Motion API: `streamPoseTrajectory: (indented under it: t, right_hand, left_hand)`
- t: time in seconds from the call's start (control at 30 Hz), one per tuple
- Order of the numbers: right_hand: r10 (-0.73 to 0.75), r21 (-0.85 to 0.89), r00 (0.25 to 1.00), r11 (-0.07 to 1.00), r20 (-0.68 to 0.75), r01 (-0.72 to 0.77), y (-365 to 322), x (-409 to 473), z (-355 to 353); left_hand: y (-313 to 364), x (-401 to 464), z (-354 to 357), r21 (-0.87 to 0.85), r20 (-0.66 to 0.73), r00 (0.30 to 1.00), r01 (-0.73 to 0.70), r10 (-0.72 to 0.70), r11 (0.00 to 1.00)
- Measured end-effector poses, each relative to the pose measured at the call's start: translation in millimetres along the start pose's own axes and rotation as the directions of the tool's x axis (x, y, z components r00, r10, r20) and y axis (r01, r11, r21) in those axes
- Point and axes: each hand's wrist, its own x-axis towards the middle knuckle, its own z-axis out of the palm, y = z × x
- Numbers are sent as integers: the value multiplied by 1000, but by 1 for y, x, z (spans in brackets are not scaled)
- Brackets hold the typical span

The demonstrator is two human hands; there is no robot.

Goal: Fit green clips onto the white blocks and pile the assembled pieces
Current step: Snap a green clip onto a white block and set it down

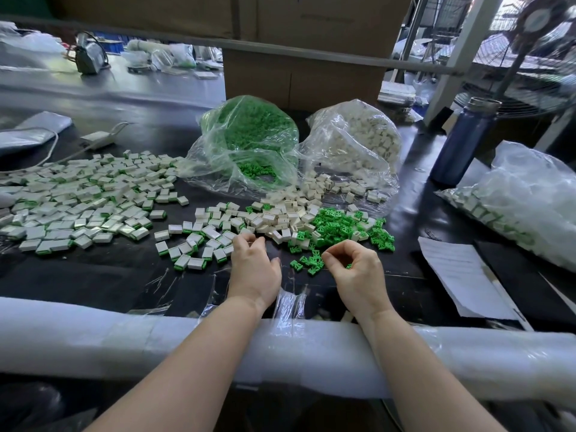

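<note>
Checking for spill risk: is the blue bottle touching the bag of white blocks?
Apart. The head view shows a strip of dark table between the blue bottle and the bag of white blocks; the bottle stands upright to the bag's right.

Left hand (254, 266): fingertips curled under the palm, contents not discernible. Right hand (355, 269): a green speck shows inside the curl, too small to identify. Pile of assembled pieces (78, 194) cut off at the picture's left edge. Far tabletop items blurred, unidentifiable.
</note>
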Motion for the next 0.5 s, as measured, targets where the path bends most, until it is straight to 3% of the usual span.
streamPoseTrajectory:
  t: [0.27, 0.5]
  right_hand:
    - [10, -32, 1000, 999, 8, -9, 1, 1, 1]
    - [8, -45, 1000, 999, 9, -8, 1, 1, 2]
  left_hand:
    - [3, 0, 3, 143, 46, 999, -2, -4, 990]
    - [0, 3, 10, 332, 133, 985, -150, 111, 931]
